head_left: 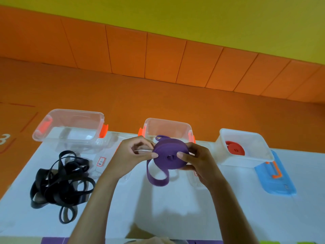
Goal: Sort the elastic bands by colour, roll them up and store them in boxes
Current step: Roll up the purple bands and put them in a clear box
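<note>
While the purple roll is held just in front of the middle box, left hand pinching its 9 o'clock edge and right hand gripping at 3 o'clock, keep the tail hanging at 6 o'clock taut. Wind flat, edges aligned, thumb on the core. Tangled black bands lie at 9 o'clock, red roll boxed at 3.

Likely playroom: orange padded wall panels, orange floor mat, yellow wall.
</note>
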Demonstrator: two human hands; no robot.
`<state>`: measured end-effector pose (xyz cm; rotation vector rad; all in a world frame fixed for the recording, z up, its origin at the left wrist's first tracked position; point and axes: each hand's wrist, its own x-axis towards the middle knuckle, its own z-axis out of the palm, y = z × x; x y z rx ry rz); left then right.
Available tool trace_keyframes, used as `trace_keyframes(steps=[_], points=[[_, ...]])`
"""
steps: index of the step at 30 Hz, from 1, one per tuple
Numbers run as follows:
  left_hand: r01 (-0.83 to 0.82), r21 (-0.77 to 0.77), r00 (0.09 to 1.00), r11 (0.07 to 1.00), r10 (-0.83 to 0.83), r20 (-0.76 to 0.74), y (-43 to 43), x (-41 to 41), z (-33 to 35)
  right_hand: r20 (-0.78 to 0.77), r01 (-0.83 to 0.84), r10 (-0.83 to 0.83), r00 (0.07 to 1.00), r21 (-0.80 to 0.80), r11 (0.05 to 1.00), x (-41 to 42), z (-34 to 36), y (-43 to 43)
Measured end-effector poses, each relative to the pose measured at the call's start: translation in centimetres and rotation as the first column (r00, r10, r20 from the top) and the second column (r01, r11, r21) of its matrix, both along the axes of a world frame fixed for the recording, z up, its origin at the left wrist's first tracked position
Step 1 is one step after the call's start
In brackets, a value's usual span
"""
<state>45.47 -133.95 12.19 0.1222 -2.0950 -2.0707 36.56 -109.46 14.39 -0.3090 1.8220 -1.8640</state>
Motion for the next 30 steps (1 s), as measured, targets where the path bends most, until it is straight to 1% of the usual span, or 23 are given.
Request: trace_keyframes(steps=[4, 6, 9, 12, 16, 19, 21, 23, 25, 27, 30], points=[[-0.024, -0.057, 1.000, 0.998, 0.024, 0.005, -0.1, -0.2, 0.5, 0.081, -0.013, 0.018, 0.997, -0.064, 0.998, 0.5, -1.0, -0.3], [-0.050, -0.078, 0.999, 0.996, 0.051, 0.013, -0.1, 0.0, 0.2, 0.060, -0.074, 0.075, 0.995, -0.020, 0.997, 0.5, -1.2, -0.2], [-0.025, -0.011, 0.999, 1.000, 0.025, 0.028, 0.6, 0.6, -0.4, 0.011, -0.152, 0.152, 0.988, 0.077, 0.985, 0.2, -0.7, 0.1], [-0.018, 0.017, 1.000, 1.000, 0.018, 0.021, 1.2, 0.4, -0.8, -0.007, -0.076, 0.076, 0.997, 0.048, 0.996, 0.3, -0.6, -0.3], [-0.057, -0.053, 0.998, 0.997, 0.057, 0.001, 1.6, -1.0, -0.9, 0.078, 0.034, -0.032, 0.996, -0.022, 0.999, 0.2, -1.2, -0.3], [-0.032, -0.054, 0.999, 0.998, 0.032, -0.002, 1.9, -1.4, -1.0, 0.146, 0.117, -0.102, 0.984, -0.100, 0.988, -0.1, -1.5, -0.2], [-0.031, -0.032, 0.999, 0.999, 0.031, -0.011, 2.1, -1.6, -1.1, 0.171, 0.131, -0.103, 0.980, -0.160, 0.978, -0.3, -1.8, -0.2], [-0.069, 0.003, 0.997, 0.998, 0.069, -0.033, 2.4, -1.8, -1.0, 0.170, 0.114, -0.079, 0.982, -0.205, 0.972, -0.6, -2.1, -0.3], [-0.099, 0.016, 0.994, 0.995, 0.099, -0.055, 2.9, -2.0, -0.8, 0.138, 0.092, -0.063, 0.988, -0.212, 0.973, -1.0, -2.0, -0.2], [-0.109, -0.005, 0.991, 0.994, 0.108, -0.078, 3.3, -2.2, -0.6, 0.040, 0.049, -0.043, 0.998, -0.160, 0.986, -1.7, -1.5, 0.0], [-0.072, -0.088, 0.993, 0.993, 0.063, -0.103, 3.3, -2.7, -0.2, -0.198, -0.057, 0.065, 0.978, 0.046, 0.997, -2.8, -0.5, 0.7]])
